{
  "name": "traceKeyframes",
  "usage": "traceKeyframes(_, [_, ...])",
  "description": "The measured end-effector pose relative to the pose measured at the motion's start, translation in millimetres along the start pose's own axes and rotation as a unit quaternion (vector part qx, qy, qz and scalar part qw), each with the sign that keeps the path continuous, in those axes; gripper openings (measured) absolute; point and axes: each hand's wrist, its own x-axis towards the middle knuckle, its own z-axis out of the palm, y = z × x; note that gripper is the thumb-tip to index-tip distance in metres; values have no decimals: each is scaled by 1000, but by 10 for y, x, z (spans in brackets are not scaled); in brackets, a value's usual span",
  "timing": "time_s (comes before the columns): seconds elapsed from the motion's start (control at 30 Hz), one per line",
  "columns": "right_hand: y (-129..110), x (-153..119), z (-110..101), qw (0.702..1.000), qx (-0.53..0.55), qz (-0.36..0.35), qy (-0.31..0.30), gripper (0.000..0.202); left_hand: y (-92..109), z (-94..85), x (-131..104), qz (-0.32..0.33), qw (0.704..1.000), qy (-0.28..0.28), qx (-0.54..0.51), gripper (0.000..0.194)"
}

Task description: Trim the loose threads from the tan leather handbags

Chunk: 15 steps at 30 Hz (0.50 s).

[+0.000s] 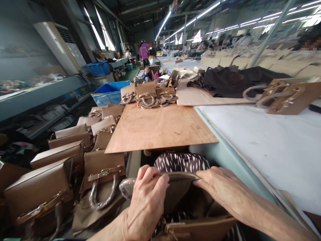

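Note:
A brown handbag (200,228) lies in my lap with its mouth spread and its dark inside showing. My left hand (150,194) grips the bag's far rim near the left end, fingers curled over the edge. At the right end of that same rim, my right hand (213,182) pinches the edge between thumb and fingers. A plastic-wrapped handle (127,188) sticks out to the left of my left hand. Patterned black-and-white cloth (182,161) covers my knees behind the bag. The lower part of the bag is cut off by the frame.
Several finished-looking brown handbags (104,174) stand in rows at my left. More bags (146,93) sit beyond a bare wooden board (163,129). Dark material (225,80) and another bag (288,97) lie on the white table (271,144). A blue bin (107,97) and a co-worker (150,72) are farther off.

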Motion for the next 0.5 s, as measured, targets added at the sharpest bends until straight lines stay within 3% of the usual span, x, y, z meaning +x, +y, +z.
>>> traceKeyframes(0.37, [105, -50, 134, 998, 20, -14, 55, 11, -28, 78, 29, -34, 999, -13, 5, 17])
traceKeyframes(0.5, [88, -48, 107, 999, 37, -13, 37, 11, -26, 82, 45, -70, 997, -7, 29, 20])
